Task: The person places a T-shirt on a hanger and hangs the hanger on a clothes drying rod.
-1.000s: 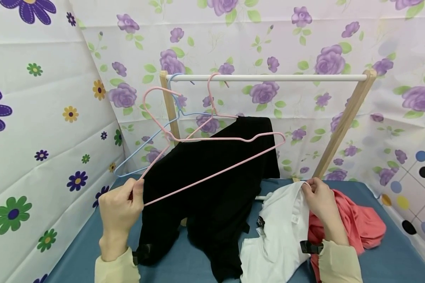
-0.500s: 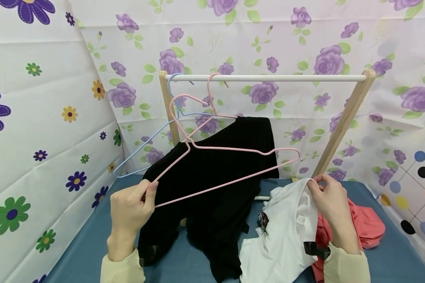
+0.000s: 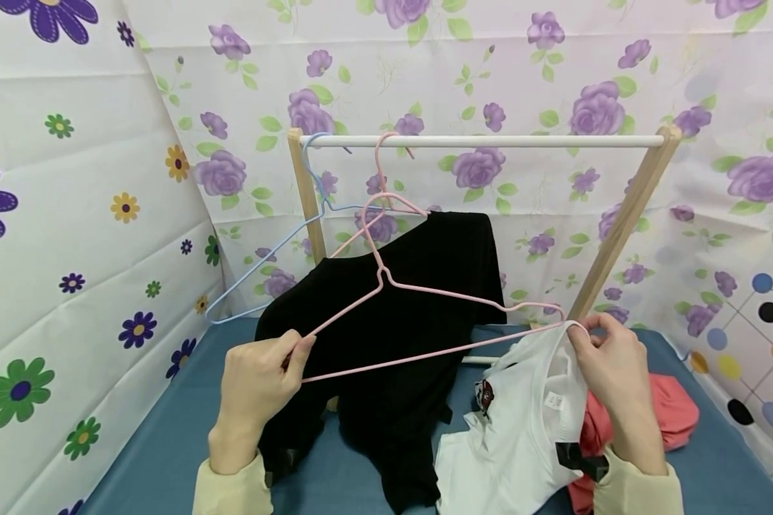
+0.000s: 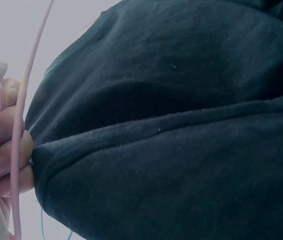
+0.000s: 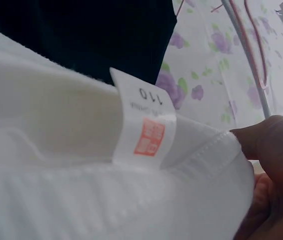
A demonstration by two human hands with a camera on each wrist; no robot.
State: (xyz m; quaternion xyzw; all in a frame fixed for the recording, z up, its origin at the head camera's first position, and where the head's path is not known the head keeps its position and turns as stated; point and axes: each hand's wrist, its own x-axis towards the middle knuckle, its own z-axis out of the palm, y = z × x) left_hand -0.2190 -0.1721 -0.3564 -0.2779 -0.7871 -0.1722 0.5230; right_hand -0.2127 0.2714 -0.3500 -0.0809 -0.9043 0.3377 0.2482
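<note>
White shirt [image 3: 509,436], collar [image 3: 547,386] pinched by the right hand [image 3: 615,368], lies on the blue table [image 3: 148,443]; the left hand [image 3: 258,383] grips 1 pink hanger [image 3: 425,354], its tip seemingly touching the collar. Behind, 1 black garment [image 3: 438,257] hangs from the rail [image 3: 489,141].

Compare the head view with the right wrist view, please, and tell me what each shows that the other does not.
Only the head view shows the left hand gripping a pink hanger, and the coral cloth on the table.
Only the right wrist view shows the tag closely enough to read "110" and make out its red print.
Both show the right hand pinching the white shirt, the black garment and the floral backdrop.
</note>
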